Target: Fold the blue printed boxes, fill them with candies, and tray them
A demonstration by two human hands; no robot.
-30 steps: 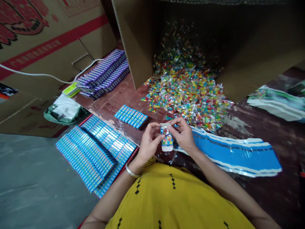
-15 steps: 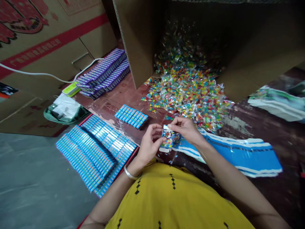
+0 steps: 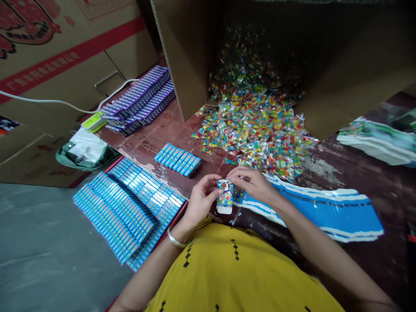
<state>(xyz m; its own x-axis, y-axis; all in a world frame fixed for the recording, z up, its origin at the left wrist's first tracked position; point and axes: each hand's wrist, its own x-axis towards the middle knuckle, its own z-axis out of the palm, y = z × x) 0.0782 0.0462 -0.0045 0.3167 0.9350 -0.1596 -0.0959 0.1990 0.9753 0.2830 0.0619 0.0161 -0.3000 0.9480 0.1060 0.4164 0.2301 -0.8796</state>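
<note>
A small blue printed candy box (image 3: 225,196) is upright between my hands, with a white flap sticking out at its near end. My left hand (image 3: 203,196) pinches its left side between thumb and fingers. At the box's far end, the bent fingers of my right hand (image 3: 248,182) touch the top edge. Just right of the box, a fanned stack of flat blue cartons (image 3: 328,212) lies on the table. Beyond my hands spreads a heap of clear packets of colourful candies (image 3: 253,125), spilling from a large cardboard box (image 3: 191,56).
A short row of blue boxes (image 3: 178,159) lies left of the candies. Many more blue boxes (image 3: 113,216) fill a red-edged tray at left. Purple boxes (image 3: 139,102) are stacked behind, near a white cable (image 3: 48,100). Green-and-white flat cartons (image 3: 380,141) lie at right.
The box has turned to face me more squarely and come slightly nearer. At its far end, the white flap that stood up no longer shows; my right fingers have moved slightly down there.
</note>
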